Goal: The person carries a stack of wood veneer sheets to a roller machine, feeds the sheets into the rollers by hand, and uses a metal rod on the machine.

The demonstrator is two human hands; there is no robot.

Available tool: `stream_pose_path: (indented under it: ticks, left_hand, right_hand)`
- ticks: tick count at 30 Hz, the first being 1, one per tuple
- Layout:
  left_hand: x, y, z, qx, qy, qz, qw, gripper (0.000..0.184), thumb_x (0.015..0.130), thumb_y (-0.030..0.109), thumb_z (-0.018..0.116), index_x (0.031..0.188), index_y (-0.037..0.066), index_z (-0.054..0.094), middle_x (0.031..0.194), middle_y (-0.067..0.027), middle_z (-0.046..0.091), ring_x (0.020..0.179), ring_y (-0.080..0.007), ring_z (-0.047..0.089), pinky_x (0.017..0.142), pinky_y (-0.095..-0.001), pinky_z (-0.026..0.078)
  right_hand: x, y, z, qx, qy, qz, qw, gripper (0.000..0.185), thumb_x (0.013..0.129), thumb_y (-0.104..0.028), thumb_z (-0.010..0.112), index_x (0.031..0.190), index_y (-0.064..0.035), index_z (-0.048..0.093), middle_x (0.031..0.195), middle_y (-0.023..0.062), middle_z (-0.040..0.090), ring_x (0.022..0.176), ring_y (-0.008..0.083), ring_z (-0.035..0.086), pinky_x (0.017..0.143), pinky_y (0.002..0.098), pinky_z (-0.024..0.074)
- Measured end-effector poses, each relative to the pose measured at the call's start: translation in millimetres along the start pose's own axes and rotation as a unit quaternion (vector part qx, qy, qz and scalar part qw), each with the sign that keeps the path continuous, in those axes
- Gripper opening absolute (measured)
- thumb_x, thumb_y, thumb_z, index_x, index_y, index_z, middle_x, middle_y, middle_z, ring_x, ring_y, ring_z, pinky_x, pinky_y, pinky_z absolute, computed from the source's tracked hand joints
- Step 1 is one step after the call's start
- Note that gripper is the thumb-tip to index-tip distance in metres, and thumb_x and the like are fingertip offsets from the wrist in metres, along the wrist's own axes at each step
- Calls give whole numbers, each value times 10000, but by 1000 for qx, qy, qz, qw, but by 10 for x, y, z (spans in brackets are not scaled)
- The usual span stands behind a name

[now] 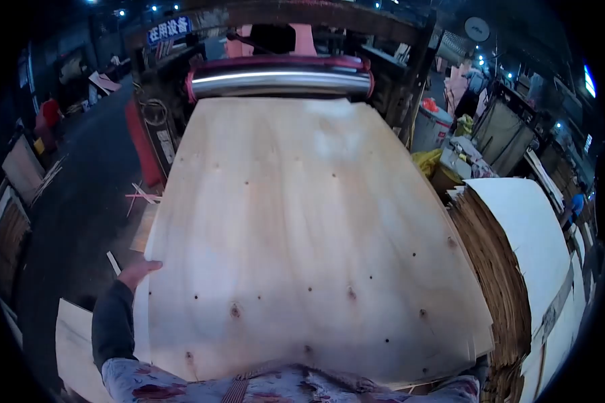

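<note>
A large pale wood veneer sheet (282, 221) with scattered knots and small dark holes fills the middle of the view. Its far edge lies up against the shiny metal roller (282, 82). At the sheet's left edge, my left hand (140, 272) grips it, thumb on top and the other fingers hidden by the edge. More sheet edges show along the right side, so several layers seem to lie together. My right hand is out of sight; only a patterned sleeve (458, 388) shows at the lower right, near the sheet's close corner.
A tall stack of veneer (497, 269) with a white top stands close on the right. Dark machine posts (410, 87) flank the roller. A white bucket (431, 127) stands right of the machine. Wood scraps (144, 195) lie on the left floor. A person in blue (574, 207) is far right.
</note>
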State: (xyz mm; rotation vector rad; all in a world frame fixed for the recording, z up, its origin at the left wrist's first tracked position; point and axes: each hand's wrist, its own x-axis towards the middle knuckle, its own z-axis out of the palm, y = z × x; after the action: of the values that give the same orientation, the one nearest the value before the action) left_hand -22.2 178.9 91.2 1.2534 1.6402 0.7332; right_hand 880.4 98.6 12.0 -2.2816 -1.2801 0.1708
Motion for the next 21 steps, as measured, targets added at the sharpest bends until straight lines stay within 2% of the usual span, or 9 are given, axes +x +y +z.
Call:
stream_pose_path:
  ticks: [8,10,11,12,16,18,19,20,21]
  left_hand:
    - [390,-761,2,47,110,35,992,586,790,168,686,1269,-80,457,1168,-219,581,1106,-285,553,946,-366,422]
    - [240,-1062,-4,176,230,101,952,679,799,199,695,1327,-69,365,1177,-162,568,1044,-242,568,928,-324,435]
    - [137,-1336,-13,333,332,239,850,601,831,259,664,1274,-77,435,1061,-151,607,969,-239,584,857,-332,466]
    - [-103,-1416,25,334,335,237,849,601,831,259,664,1274,-77,435,1061,-151,607,969,-239,584,857,-332,466]
    - [-1212,-977,432,203,128,22,970,380,842,228,615,1097,-53,585,875,-99,620,806,-181,566,714,-314,458]
    - [-1355,-980,603,157,69,-56,984,316,841,209,602,1033,-41,624,840,-69,621,767,-160,550,679,-305,444]
    - [-1277,-1221,606,120,79,-40,989,294,831,186,602,1027,-32,629,849,-50,618,757,-142,544,670,-300,441]
    - [-1274,-1344,550,87,86,-27,992,275,821,164,601,1021,-23,633,859,-32,614,748,-124,537,661,-294,438]
    - [-1301,-1258,497,41,55,-45,997,338,794,108,609,1095,-45,594,897,-38,618,764,-132,556,659,-296,450]
  right_hand:
    - [56,304,47,10,-4,0,1000,270,955,-152,506,1181,-16,561,1079,94,627,1032,171,591,887,300,501]
    - [-233,646,-47,29,11,0,1000,270,955,-153,506,1182,-16,561,1079,93,628,1032,169,590,887,298,500]
    - [-413,861,-123,38,24,0,999,271,955,-153,507,1183,-17,561,1079,92,628,1033,169,590,887,298,500]
    - [-627,1121,-202,47,41,2,998,271,955,-153,507,1184,-17,561,1078,92,628,1033,168,590,887,297,500]
    - [-1795,2470,-438,17,203,-76,976,273,955,-154,507,1186,-19,561,1078,89,628,1034,165,589,886,295,500]
    - [-2349,2316,-540,89,231,-34,968,394,965,-279,490,1268,-29,525,1312,122,533,1232,234,472,1026,362,367]
    - [-2601,1744,-682,497,204,89,839,373,965,-305,487,1219,-40,552,1211,106,580,1139,220,518,963,357,404]
    - [-2806,1125,-726,805,138,201,541,360,964,-332,484,1169,-51,578,1111,89,627,1045,206,564,901,352,441]
    - [-2974,859,-555,836,18,132,532,332,962,-340,488,1116,-62,584,988,71,615,925,188,560,827,340,450]
